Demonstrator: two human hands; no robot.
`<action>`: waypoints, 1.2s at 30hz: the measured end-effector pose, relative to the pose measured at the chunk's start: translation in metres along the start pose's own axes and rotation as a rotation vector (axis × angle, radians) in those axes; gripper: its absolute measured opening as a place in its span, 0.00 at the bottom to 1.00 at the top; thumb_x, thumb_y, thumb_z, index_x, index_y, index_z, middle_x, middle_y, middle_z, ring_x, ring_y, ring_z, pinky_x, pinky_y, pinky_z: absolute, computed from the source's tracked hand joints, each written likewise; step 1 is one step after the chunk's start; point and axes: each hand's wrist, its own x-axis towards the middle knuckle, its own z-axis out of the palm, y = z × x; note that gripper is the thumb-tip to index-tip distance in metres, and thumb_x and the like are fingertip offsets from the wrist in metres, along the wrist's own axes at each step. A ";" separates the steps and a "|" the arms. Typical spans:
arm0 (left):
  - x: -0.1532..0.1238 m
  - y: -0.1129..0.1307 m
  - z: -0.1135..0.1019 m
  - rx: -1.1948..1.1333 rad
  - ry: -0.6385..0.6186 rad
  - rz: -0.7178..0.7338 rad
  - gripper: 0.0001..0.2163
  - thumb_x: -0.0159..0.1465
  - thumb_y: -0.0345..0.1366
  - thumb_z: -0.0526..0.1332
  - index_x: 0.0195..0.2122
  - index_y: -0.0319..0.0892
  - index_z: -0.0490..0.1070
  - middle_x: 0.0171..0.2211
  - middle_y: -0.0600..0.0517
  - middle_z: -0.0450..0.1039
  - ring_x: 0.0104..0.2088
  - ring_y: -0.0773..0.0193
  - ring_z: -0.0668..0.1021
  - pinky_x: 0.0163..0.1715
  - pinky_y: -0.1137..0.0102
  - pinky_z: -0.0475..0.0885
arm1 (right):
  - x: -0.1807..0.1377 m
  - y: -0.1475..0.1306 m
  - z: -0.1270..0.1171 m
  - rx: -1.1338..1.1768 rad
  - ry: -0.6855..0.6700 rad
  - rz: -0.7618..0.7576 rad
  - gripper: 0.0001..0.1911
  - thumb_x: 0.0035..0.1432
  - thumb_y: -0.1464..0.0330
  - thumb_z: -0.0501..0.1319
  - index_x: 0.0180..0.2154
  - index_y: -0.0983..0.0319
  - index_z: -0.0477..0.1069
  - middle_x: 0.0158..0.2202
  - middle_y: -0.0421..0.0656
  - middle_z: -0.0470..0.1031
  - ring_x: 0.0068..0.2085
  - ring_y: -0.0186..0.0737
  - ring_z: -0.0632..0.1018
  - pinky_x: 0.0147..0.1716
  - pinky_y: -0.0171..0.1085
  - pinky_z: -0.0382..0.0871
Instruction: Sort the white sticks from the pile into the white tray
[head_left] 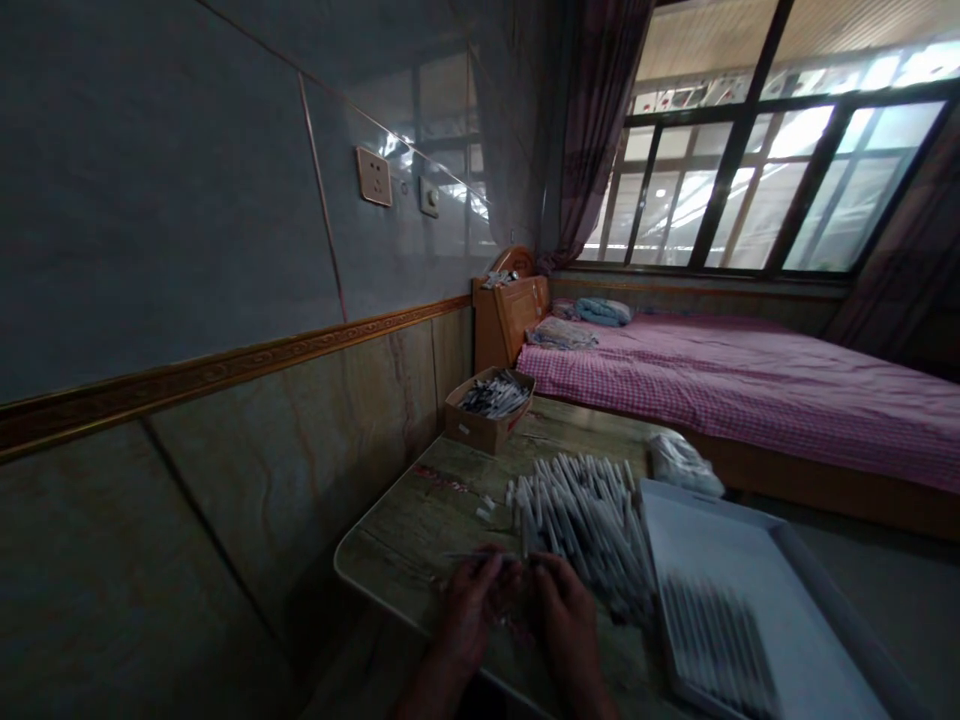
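Close together over the table's near edge, my left hand [471,592] and my right hand [564,598] are both closed, fingertips facing each other. A thin pale pen-like stick [466,554] pokes out leftward from my left fingers. What my right fingers pinch is dark and too blurred to name. Just beyond and to the right lies a large heap of white pen-like tubes [581,510], lying mostly side by side. Right of the heap, a white shallow tray [720,530] holds a neat row of similar tubes [720,640] at its near end.
An open cardboard box [480,432] full of dark and white sticks stands at the table's far left corner, near the wall. A clear plastic bag [684,462] sits behind the tray. Small white scraps [486,508] lie on the table [397,530]. A bed [720,380] stands beyond.
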 end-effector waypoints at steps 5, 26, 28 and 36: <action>-0.004 -0.008 0.008 0.064 -0.010 0.024 0.18 0.40 0.38 0.79 0.30 0.39 0.78 0.28 0.50 0.83 0.32 0.56 0.85 0.32 0.70 0.79 | 0.000 0.003 0.001 0.099 0.032 0.069 0.20 0.54 0.52 0.61 0.37 0.61 0.78 0.34 0.45 0.82 0.35 0.44 0.81 0.33 0.35 0.75; -0.003 -0.010 0.007 0.218 -0.032 0.022 0.21 0.40 0.44 0.78 0.31 0.38 0.78 0.28 0.48 0.83 0.32 0.51 0.85 0.31 0.66 0.79 | 0.001 0.001 0.004 0.160 0.019 0.069 0.14 0.53 0.58 0.61 0.34 0.60 0.79 0.31 0.42 0.81 0.33 0.42 0.80 0.33 0.34 0.73; -0.002 -0.010 0.006 0.251 -0.050 0.017 0.21 0.40 0.45 0.77 0.31 0.38 0.78 0.27 0.49 0.83 0.32 0.51 0.84 0.30 0.66 0.79 | 0.002 0.004 0.006 0.186 0.040 0.077 0.13 0.52 0.59 0.61 0.34 0.60 0.80 0.30 0.42 0.81 0.32 0.41 0.79 0.31 0.34 0.73; -0.003 -0.008 0.009 0.293 -0.068 -0.004 0.22 0.38 0.48 0.77 0.30 0.38 0.78 0.25 0.49 0.82 0.28 0.52 0.84 0.23 0.68 0.76 | 0.004 0.010 0.009 0.182 0.069 0.013 0.11 0.52 0.62 0.62 0.32 0.60 0.80 0.29 0.41 0.80 0.32 0.40 0.79 0.32 0.34 0.72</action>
